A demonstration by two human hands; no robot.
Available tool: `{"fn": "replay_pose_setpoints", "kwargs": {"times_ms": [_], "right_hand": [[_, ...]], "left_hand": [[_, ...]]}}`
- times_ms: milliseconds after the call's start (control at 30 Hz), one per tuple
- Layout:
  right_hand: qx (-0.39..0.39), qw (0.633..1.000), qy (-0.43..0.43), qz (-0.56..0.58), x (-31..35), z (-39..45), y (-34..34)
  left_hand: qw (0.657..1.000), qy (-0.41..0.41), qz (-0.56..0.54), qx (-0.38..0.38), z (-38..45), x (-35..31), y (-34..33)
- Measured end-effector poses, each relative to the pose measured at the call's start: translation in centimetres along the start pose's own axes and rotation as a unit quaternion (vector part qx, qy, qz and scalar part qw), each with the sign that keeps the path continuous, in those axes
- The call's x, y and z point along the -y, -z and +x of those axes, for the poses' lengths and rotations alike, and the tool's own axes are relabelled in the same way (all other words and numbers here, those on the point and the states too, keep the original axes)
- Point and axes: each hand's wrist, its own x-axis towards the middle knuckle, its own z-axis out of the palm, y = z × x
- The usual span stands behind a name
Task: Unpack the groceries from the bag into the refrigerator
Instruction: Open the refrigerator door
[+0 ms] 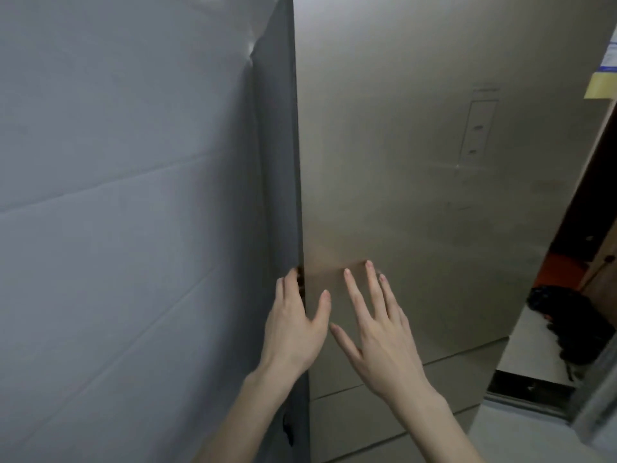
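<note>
Left hand (293, 324) at 6 o'clock — fingers hooked round refrigerator door (417, 162) edge, thumb on front. Right hand (377, 332) at 5 o'clock — fingers spread, flat on door.

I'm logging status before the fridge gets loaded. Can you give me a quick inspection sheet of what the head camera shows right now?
Surface: refrigerator door, matte metal, looks shut; a control panel is set in its upper part.
Job's things: no bag or groceries in view; drawer fronts below the door look shut.
Clutter: papers stuck near the door's top right edge.
Hands: left hand hooks its fingers round the door's left edge, thumb on the front; right hand lies against the door, fingers straight and spread.
Cables: nothing seen.
Surroundings: grey wall at left; dark objects on the floor at right, too blurred to name.
</note>
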Motion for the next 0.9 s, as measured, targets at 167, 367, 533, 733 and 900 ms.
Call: {"fn": "replay_pose_setpoints", "kwargs": {"times_ms": [167,367,533,733,900], "right_hand": [[0.035,0.999,-0.011,0.0,1.5,-0.6,1.2],[0.028,0.999,-0.046,-0.005,2.4,-3.1,2.6],[0.0,0.997,-0.072,0.02,2.8,-6.6,3.8],[-0.066,0.992,-0.085,0.062,3.0,-10.6,5.5],[-0.135,0.983,-0.087,0.084,3.1,-12.8,8.7]], "left_hand": [[0.999,0.0,-0.007,0.046,0.5,0.0,1.3],[0.995,-0.047,-0.025,0.079,-1.2,-0.5,2.8],[0.989,-0.101,-0.058,0.092,-4.2,-1.7,3.6],[0.979,-0.172,-0.064,0.091,-7.4,-3.3,3.4],[0.963,-0.235,-0.073,0.11,-9.6,-5.1,3.1]]}}
